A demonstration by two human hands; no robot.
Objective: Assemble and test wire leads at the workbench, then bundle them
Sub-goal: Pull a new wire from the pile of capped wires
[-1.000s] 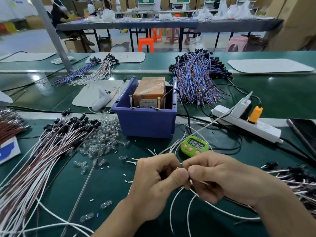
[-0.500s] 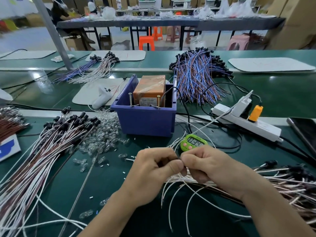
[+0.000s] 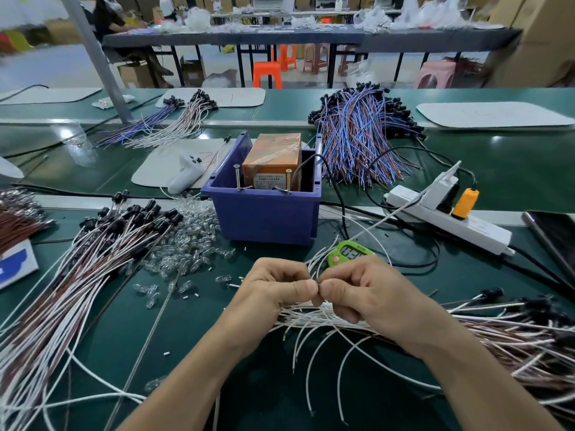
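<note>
Just in front of the blue plastic bin (image 3: 264,219), low over the green bench (image 3: 217,353), the left hand (image 3: 273,290) and right hand (image 3: 367,293) meet thumb tip to thumb tip. Each grip is closed, fingers curled, thumb and forefinger pinching one strand at the top of the white wire leads (image 3: 314,318). What sits between the fingertips is too small to make out. The rest of these leads lie fanned under both hands, their loose ends curving toward the viewer, and they run off to the right of the bin into a heap of white and brown leads with black caps (image 3: 513,325). A green digital timer (image 3: 350,251) lies between the bin and the right hand, partly hidden by the knuckles. To the left of the bin a pile of small clear glass bulbs (image 3: 189,244) is spread out, and beyond it a long sheaf of black-capped leads (image 3: 93,275). Inside the bin stands an orange-brown box wrapped in tape (image 3: 273,157), with two upright screws at the bin's front wall. Behind the bin to the right lies a heap of blue and brown wires (image 3: 357,144), and right of the bin is a white power strip (image 3: 451,219) with an orange plug.
</note>
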